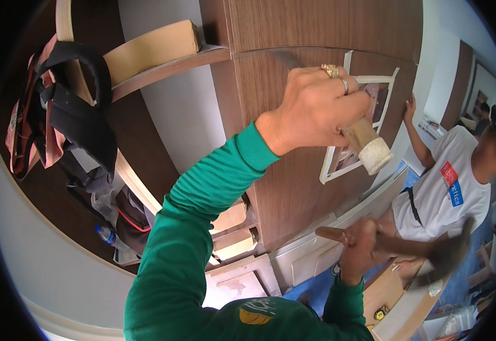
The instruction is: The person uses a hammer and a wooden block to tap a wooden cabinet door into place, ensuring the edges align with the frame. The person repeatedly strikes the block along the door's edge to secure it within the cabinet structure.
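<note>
My left hand [319, 108], with rings on its fingers, is closed round a chisel [362, 139]. The chisel's wooden handle ends in a pale, worn butt pointing down to the right. On the other side of the fist its grey blade lies against the brown wood-grain panel [285, 170]. Lower right, my right hand [358, 253] grips the wooden handle of a hammer [398, 244]. Motion blurs the dark hammer head, which is apart from the chisel butt.
A person in a white T-shirt [438, 182] stands close on the right, one hand against the panel's edge. A framed picture [385, 105] is on the panel. Bags [83, 113] hang by the left shelves. A tape measure [381, 312] lies on a wooden surface lower right.
</note>
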Tool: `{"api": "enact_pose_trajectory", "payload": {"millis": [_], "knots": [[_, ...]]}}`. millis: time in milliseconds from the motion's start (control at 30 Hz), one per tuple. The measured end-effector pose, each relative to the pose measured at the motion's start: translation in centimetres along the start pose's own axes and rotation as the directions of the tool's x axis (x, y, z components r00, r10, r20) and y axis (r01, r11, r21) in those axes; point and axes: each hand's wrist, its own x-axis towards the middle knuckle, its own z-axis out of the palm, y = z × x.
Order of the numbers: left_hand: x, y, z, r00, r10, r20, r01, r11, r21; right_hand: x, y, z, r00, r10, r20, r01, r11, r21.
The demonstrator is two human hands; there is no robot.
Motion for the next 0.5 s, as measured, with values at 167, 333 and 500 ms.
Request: {"api": "enact_pose_trajectory", "payload": {"millis": [167, 333, 500], "knots": [[-0.2, 0.3, 0.3, 1.0, 0.01, -0.009, -0.01, 1.0, 0.0, 1.9, 5.1, -2.0, 0.857, -0.392, 0.335, 0.51, 0.548, -0.663], [0.4, -0.3, -0.3, 0.999, -0.001, 0.041, 0.003, 1.0, -0.028, 1.1, 2.6, -2.0, 0.988, 0.13, 0.078, -0.075, 0.868, -0.49], [1.1, -0.4, -2.2, 0.991, -0.115, -0.069, 0.107, 0.988, -0.107, -2.0, 0.7, -6.3, 0.955, 0.26, -0.14, -0.294, 0.879, -0.375]]}}
